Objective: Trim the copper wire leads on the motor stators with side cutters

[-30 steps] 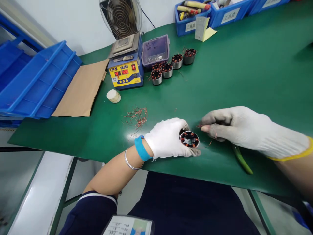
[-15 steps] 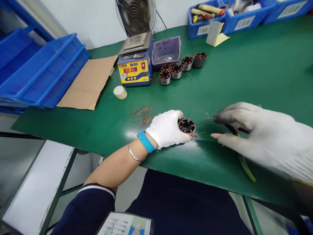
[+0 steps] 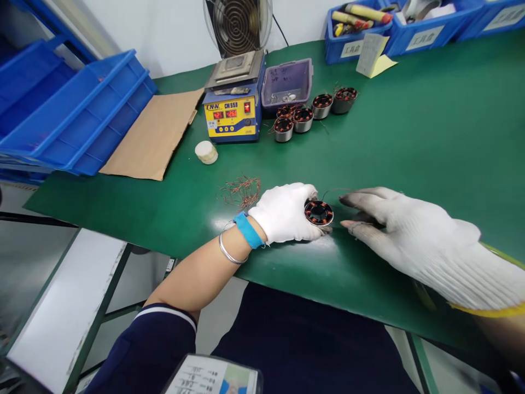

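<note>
The left hand (image 3: pixel 285 213) is closed round a stator (image 3: pixel 312 213), its ring face up toward the camera; the right hand (image 3: pixel 394 232) stands just beside it, thumb and fingertips parted, with something dark between them — whether it grips that cannot be told. A thin wire (image 3: pixel 339 190) runs from near the stator toward the right fingertips; the step in hand seems to be dealing with this loose wire, and the next move would call for a steady left hold and exact placing of the right fingertips. Copper scraps (image 3: pixel 243 191) lie on the table (image 3: pixel 410 137) near the left hand; farther off stand other stators (image 3: pixel 303 121) beside a purple box (image 3: pixel 287 82). A green handle (image 3: pixel 502 255) shows past the right wrist; its tool is hidden — the left hand also covers the stator's side.
</note>
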Demonstrator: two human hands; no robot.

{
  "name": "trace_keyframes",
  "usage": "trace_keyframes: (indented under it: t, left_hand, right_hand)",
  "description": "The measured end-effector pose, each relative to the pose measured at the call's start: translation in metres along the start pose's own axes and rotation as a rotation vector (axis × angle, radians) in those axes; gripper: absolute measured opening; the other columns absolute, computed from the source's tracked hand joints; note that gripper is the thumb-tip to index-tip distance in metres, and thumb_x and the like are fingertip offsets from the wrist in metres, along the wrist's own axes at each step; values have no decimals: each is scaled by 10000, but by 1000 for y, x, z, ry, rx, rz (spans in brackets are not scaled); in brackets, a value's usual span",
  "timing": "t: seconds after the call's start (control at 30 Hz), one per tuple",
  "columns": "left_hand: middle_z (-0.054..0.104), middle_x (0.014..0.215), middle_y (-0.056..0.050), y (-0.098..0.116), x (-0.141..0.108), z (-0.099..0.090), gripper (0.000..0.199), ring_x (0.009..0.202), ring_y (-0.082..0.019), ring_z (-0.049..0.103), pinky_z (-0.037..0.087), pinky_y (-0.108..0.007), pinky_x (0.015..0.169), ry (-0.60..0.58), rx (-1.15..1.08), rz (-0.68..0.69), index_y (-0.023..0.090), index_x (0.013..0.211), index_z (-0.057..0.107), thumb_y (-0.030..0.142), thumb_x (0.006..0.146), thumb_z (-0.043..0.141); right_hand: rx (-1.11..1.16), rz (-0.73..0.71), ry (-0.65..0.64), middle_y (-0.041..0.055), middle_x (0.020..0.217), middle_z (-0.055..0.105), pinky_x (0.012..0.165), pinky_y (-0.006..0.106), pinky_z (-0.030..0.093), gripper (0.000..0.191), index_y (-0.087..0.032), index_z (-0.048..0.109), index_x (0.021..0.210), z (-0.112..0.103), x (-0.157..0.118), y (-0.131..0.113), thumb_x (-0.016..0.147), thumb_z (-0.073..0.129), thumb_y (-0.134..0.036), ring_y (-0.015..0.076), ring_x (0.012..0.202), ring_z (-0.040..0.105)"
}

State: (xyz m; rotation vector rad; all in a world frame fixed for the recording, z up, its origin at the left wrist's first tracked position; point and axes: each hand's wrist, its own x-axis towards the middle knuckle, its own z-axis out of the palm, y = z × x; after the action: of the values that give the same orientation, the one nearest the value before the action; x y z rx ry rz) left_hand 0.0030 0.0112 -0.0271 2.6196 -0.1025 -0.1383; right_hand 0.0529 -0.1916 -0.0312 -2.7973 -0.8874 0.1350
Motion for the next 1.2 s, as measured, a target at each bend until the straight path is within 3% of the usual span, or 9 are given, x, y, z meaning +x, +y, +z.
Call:
trace_keyframes:
  t: [0.27,0.43,0.63,0.8,0.9,0.97,1.03,1.1,1.2]
  left_hand:
    - [698,934,-26,-2,2,-2,357,840,-245,669,534,-350,718,-39,-77,35,227,901,644,519,707,712]
    - [724,997,-45,-4,2,-3,464,879,-218,692,584,-348,783,-86,-585,-60,200,1023,634,405,654,827]
    - [696,1003,-65,-7,1,3,414,610,-147,708,561,-256,505,-496,-1205,-197,184,1153,578,438,846,689]
    - [664,1233,-101,-9,-7,-4,698,889,-226,753,641,-339,675,-297,-1134,59,244,1333,529,270,697,817]
    - [526,1496,-117,-6,-17,-14,384,1322,-304,592,573,-418,1015,-189,-854,382,220,1071,696,240,699,793]
    - [434,1591,-103,1,-24,-16,113,1302,-291,602,540,-437,1044,-85,-580,556,214,824,703,289,761,759]
    - [533,1520,-95,9,-28,-12,285,1086,-253,699,568,-447,945,-9,-351,650,209,629,593,383,796,744]
    - [689,1311,-82,15,-29,-6,432,929,-212,713,586,-417,849,122,-298,623,205,558,456,423,819,722]
    - [712,1206,-88,15,-25,-1,378,903,-187,711,603,-338,733,446,-589,239,215,667,461,436,820,726]
  right_hand:
    - [10,1,-145,61,920,746,457,291,325,409,-258,741,916,-3,9,-9,862,383,-449,240,722,661]
    - [248,68,21,56,740,703,475,303,387,318,-241,664,776,-11,7,-6,756,457,-480,208,607,610]
    - [361,-38,100,40,683,682,481,314,419,320,-248,644,713,-16,1,-7,748,457,-505,186,542,575]
    - [402,14,-102,10,513,568,434,299,339,328,-251,606,674,-21,2,-1,727,434,-526,162,435,463]
    - [529,8,-269,0,538,564,453,292,348,348,-240,586,697,-19,3,7,732,438,-553,155,473,462]
    - [596,-41,-339,-1,580,578,492,296,384,338,-231,585,725,-17,3,11,744,458,-544,157,518,487]
    - [608,-62,-358,2,613,593,520,303,407,321,-225,592,742,-16,4,12,745,477,-525,162,546,505]
    - [593,-48,-336,4,615,592,515,304,401,324,-227,590,734,-17,3,11,747,475,-530,162,543,500]
    - [530,-16,-244,0,561,558,460,296,356,348,-235,597,729,-21,0,7,759,462,-555,156,478,468]
